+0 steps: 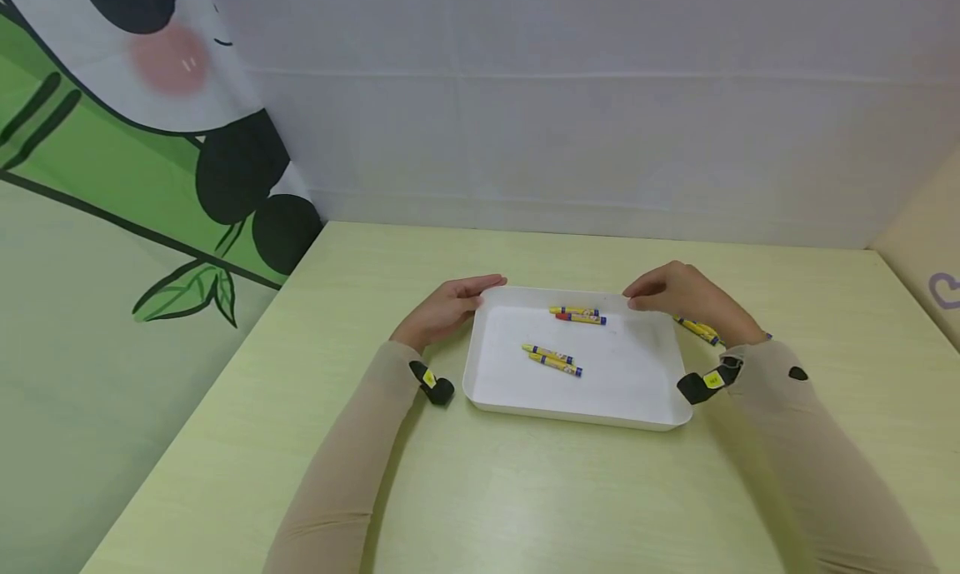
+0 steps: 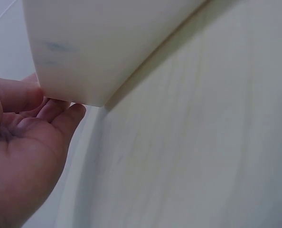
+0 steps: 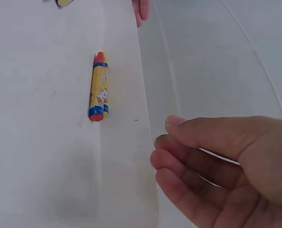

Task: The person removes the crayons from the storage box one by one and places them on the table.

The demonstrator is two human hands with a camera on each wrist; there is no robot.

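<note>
A white tray lies on the table. Two yellow-wrapped crayons with yellow tips are side by side near its middle; by the back wall lie a red crayon and a yellow crayon. My left hand holds the tray's back left corner, thumb at the rim and fingers round the outer wall. Above the back rim, right of the red crayon, hovers my right hand. Its fingers are loosely bent, thumb close to the fingertips, and no crayon shows between them in the right wrist view.
More yellow crayons lie on the table right of the tray, partly hidden by my right wrist. A pale sheet hangs behind the table; a panda-printed cloth runs along the left side.
</note>
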